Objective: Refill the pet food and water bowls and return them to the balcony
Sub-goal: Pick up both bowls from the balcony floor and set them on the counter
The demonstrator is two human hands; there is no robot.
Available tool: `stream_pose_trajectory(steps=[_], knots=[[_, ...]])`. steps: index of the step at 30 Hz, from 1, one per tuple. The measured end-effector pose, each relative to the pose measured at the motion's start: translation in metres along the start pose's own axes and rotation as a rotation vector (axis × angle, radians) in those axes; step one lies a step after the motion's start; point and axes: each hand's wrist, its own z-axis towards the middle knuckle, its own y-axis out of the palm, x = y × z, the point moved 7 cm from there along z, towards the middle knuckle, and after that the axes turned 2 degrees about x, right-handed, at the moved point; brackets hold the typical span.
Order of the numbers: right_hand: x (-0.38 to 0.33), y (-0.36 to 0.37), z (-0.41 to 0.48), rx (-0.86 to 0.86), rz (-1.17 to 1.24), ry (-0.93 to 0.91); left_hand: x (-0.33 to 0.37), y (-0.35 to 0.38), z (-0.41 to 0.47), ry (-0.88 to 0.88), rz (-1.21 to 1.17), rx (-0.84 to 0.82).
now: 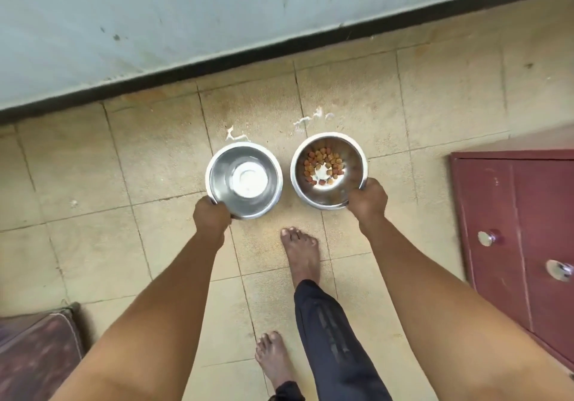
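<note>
Here, the head camera looks straight down at a beige tiled floor beside a pale wall with a dark skirting strip along its base. The person's left hand has its grip closed on the near rim of a steel bowl on the left; clear liquid lies in it, with a white glare at its bottom. The right hand has its grip pinching the near right rim of a second steel bowl, which holds a ring of brown and orange kibble around a bright bare patch at the centre. The two bowls sit side by side, near each other but apart, close to the wall; whether they rest on the tiles or hang just above them cannot be told. Small white splashes mark the floor just beyond both bowls. Two bare feet stand behind the bowls, the forward foot between the arms, below a dark trouser leg. A maroon cabinet with round metal knobs stands at the right edge, and a dark patterned cushion lies in the lower left corner.
</note>
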Motion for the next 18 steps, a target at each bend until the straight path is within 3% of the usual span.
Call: stream_pose_trajectory(steps=[1, 2, 4, 6, 7, 12, 18], knots=[[0.003, -0.036, -0.002, 0.060, 0.165, 0.091, 0.012, -0.015, -0.023, 0.006, 0.013, -0.003], [0.001, -0.094, -0.011, 0.208, 0.173, 0.133, 0.020, -0.028, -0.044, 0.017, 0.028, -0.007], [-0.015, -0.214, -0.081, 0.245, 0.331, 0.382, 0.045, -0.059, -0.096, 0.043, 0.055, -0.022], [-0.038, -0.309, -0.168, 0.433, 0.556, 0.503, 0.072, -0.094, -0.153, 0.081, 0.076, -0.033], [-0.044, -0.336, -0.197, 0.471, 0.614, 0.479, 0.080, -0.109, -0.177, 0.095, 0.092, -0.035], [-0.081, -0.384, -0.319, 0.453, 0.689, 0.454, 0.120, -0.185, -0.282, 0.205, 0.123, -0.069], [-0.098, -0.419, -0.433, 0.604, 0.730, 0.392, 0.153, -0.245, -0.354, 0.412, 0.206, -0.124]])
